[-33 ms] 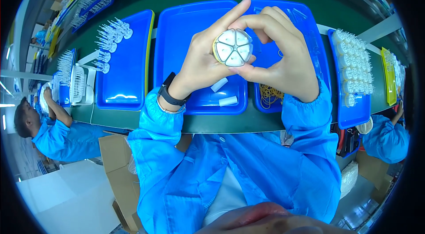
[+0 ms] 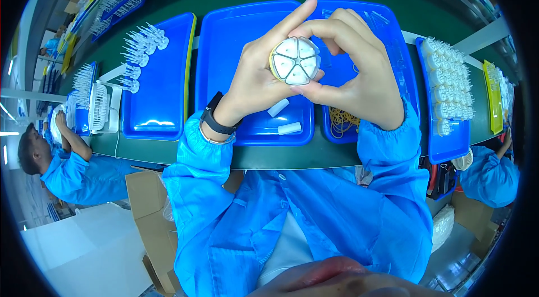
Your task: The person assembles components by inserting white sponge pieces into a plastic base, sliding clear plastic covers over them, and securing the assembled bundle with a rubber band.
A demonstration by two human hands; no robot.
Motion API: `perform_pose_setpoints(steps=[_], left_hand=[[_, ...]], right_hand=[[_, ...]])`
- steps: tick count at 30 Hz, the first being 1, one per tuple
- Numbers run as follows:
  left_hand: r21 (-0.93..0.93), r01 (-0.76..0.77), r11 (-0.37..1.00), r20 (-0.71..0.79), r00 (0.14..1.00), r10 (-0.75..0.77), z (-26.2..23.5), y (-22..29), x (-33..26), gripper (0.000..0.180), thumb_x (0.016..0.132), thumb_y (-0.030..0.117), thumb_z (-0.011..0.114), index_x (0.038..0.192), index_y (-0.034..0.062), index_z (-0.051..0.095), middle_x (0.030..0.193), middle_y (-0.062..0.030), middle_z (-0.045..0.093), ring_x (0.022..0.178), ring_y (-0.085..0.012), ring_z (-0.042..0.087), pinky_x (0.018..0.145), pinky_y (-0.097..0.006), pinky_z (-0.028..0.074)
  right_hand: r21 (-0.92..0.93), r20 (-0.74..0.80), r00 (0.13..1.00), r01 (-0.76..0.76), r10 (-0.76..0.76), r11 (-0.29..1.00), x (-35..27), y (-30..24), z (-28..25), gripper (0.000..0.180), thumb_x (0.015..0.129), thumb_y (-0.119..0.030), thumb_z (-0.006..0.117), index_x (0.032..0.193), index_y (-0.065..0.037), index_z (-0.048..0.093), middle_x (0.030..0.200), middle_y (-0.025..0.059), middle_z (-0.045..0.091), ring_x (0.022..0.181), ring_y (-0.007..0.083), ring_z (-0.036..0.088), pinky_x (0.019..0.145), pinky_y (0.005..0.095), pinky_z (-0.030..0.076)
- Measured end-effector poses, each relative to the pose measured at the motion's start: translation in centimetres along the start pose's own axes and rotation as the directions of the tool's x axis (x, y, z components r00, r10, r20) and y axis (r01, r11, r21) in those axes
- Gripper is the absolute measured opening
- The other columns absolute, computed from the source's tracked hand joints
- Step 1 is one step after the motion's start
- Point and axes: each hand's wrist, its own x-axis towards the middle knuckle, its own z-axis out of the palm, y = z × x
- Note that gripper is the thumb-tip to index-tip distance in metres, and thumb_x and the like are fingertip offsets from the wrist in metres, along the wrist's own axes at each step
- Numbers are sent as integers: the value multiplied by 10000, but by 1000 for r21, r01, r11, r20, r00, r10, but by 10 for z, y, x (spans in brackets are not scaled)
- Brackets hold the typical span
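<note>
Round piece (image 2: 296,61): five white wedges parted by thin dark lines, pie-cut pattern; yellowish rim on its left side. Middle tray (image 2: 224,39) plain blue. Left tray (image 2: 154,100) blue, yellow strip along its right edge. Bench (image 2: 252,156) deep green. Rubber bands (image 2: 341,123) tan-yellow. Short tube (image 2: 289,128) white. Wristband (image 2: 216,118) black. Sleeve (image 2: 387,142) plain bright blue. Far-right tray (image 2: 495,109) yellow. Carton (image 2: 147,193) brown
</note>
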Motion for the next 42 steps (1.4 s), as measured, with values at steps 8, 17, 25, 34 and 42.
perform_pose_setpoints(steps=[8,17,25,34,42], left_hand=[[86,-60,994,-87,994,68,9,5,-1,959,702,3,779,1473,31,210,922,-61,627,766,-107,628,684,-247,520],[-302,37,953,-36,998,-50,-6,29,3,1075,634,319,810,1479,58,197,1271,-132,478,1201,-279,485,956,-372,447],[-194,-33,980,-169,986,0,-38,25,6,767,787,304,661,1412,4,334,1214,-139,528,1107,-240,541,749,-292,499],[-148,42,988,17,999,-40,-32,69,-16,505,798,152,656,1253,-20,520,1013,-124,578,865,-189,585,637,-256,467],[353,-80,932,566,812,-144,-104,91,-41,464,769,253,724,1188,79,625,920,-104,646,818,-238,627,683,-313,498]], right_hand=[[-45,94,992,-75,79,996,-4,-11,-3,543,570,-183,806,1077,-94,633,810,53,485,742,211,458,646,321,376],[-123,-19,991,130,-133,984,-6,-27,-34,571,563,-213,844,1092,-102,662,1022,84,587,969,267,541,844,374,425],[-65,-414,840,-411,350,909,-129,-33,-103,605,670,-116,805,1212,-25,550,1131,117,607,1068,220,566,936,343,434],[-243,-817,414,-878,401,413,-278,31,-200,492,784,-164,747,1226,-40,570,1063,92,614,832,133,557,752,272,472],[149,-537,375,-839,756,523,-341,49,-207,760,827,62,503,1495,-131,198,1295,200,475,1111,256,523,895,322,447]])
